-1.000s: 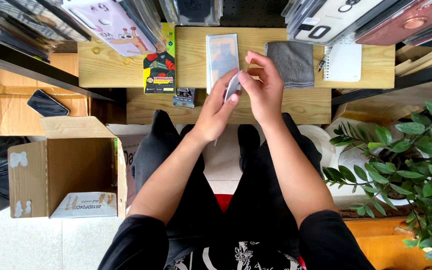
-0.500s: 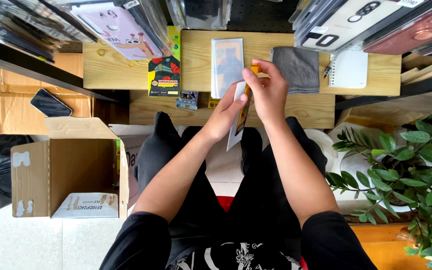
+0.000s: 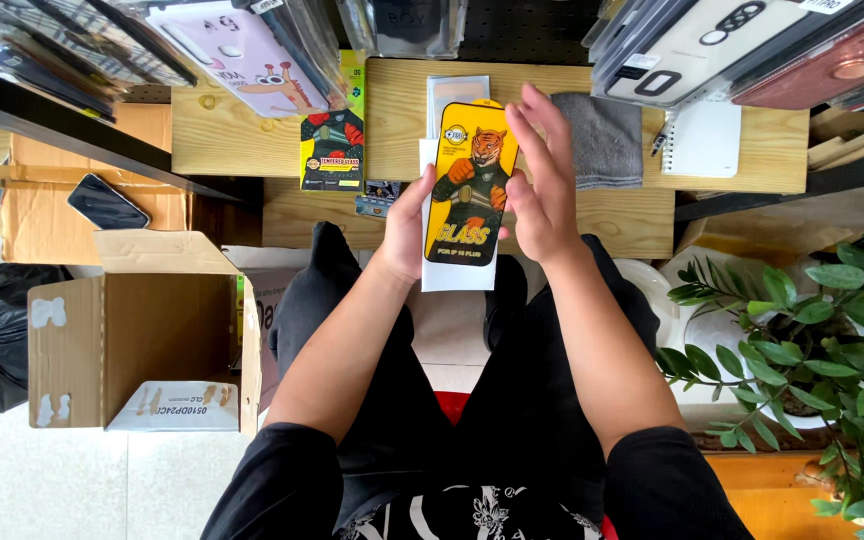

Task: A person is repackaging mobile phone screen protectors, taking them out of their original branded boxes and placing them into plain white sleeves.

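Yellow packet (image 3: 470, 195) with a tiger picture, backed by a white sleeve, is held upright above the lap, just before the near edge of the wooden bench (image 3: 732, 165). Left hand (image 3: 407, 235) pinches its left side; right hand (image 3: 542, 180), fingers spread, touches its right side. Grey cloth (image 3: 602, 140) lies on the bench beyond.

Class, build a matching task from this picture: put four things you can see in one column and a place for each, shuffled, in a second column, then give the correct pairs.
Things
1. yellow packet with a tiger picture
2. grey cloth
3. open cardboard box
4. green potted plant

Places
A. on the floor at the picture's left, beside the person's leg
B. at the picture's right edge
C. held up between the left hand and right hand
D. lying on the wooden bench, right of the hands

Pairs: 1-C, 2-D, 3-A, 4-B
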